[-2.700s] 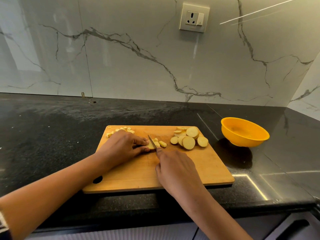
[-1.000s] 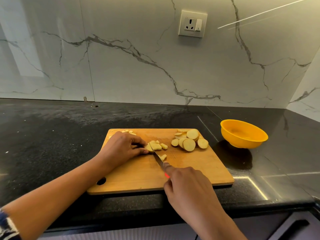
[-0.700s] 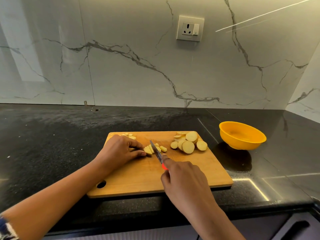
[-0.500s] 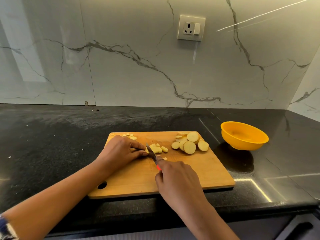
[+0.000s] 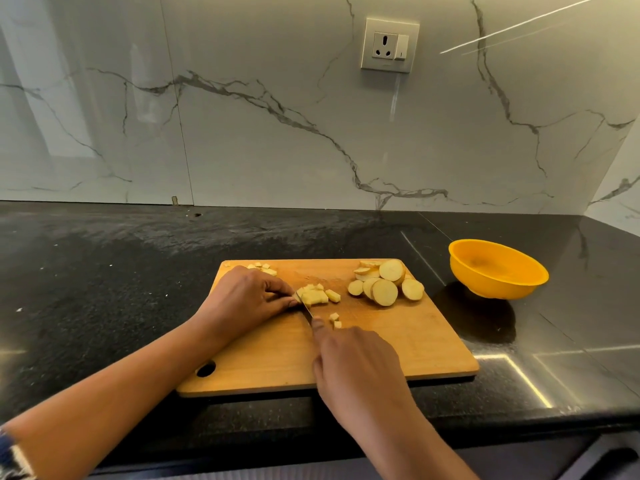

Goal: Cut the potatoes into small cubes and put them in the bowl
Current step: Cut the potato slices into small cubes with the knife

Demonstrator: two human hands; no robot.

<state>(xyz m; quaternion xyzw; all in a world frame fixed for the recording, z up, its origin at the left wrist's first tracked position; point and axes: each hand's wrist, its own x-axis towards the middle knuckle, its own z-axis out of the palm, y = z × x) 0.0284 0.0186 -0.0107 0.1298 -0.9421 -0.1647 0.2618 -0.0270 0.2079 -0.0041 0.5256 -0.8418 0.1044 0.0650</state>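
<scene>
On a black counter (image 5: pixel 104 289) before a marble wall (image 5: pixel 242 133), the left hand (image 5: pixel 247 299) pinches potato pieces (image 5: pixel 313 296) on the board (image 5: pixel 398 341); the right hand (image 5: pixel 356 362) grips the knife (image 5: pixel 306 311) beside them.

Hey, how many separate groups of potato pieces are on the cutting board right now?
4: small cubes at the far left corner, partly hidden behind the left hand; the half-cut pieces at the knife; two loose cubes nearer; round slices far right.
</scene>
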